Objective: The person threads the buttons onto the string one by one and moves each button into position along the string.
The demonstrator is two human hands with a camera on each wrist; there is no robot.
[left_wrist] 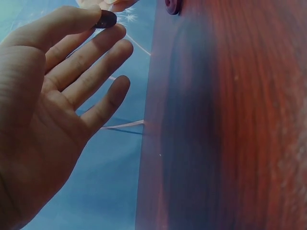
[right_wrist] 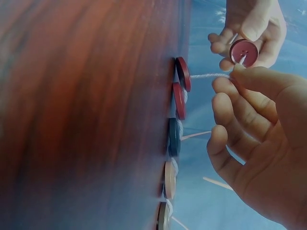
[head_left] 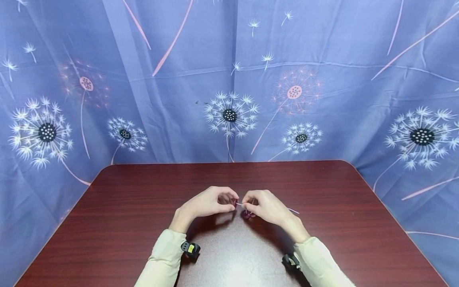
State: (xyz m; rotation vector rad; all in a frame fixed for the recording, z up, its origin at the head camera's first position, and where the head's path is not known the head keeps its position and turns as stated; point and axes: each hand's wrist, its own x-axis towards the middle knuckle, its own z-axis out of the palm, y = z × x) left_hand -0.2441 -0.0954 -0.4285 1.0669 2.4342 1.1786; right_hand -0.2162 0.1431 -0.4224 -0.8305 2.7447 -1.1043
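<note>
Between thumb and fingers, my left hand point(head_left: 208, 202) pinches a dark red button point(right_wrist: 244, 52) with small holes, its face toward the right hand. My right hand point(head_left: 269, 208) pinches a white cord point(right_wrist: 208, 75) close in front of that button, and the cord's end meets its holes. From the right fingertips the cord runs down to a row of strung buttons on the table: a red button point(right_wrist: 183, 74), a second red button point(right_wrist: 179, 100), a dark green button point(right_wrist: 174, 137), a tan button point(right_wrist: 170, 179) and a brownish button point(right_wrist: 163, 216). In the head view, the right hand partly hides this row.
A glossy reddish-brown wooden table point(head_left: 143, 223) lies under both hands. Behind it hangs a blue curtain point(head_left: 172, 99) with a dandelion print. A length of pale cord point(head_left: 293, 211) shows past the right hand. Each wrist wears a small black camera.
</note>
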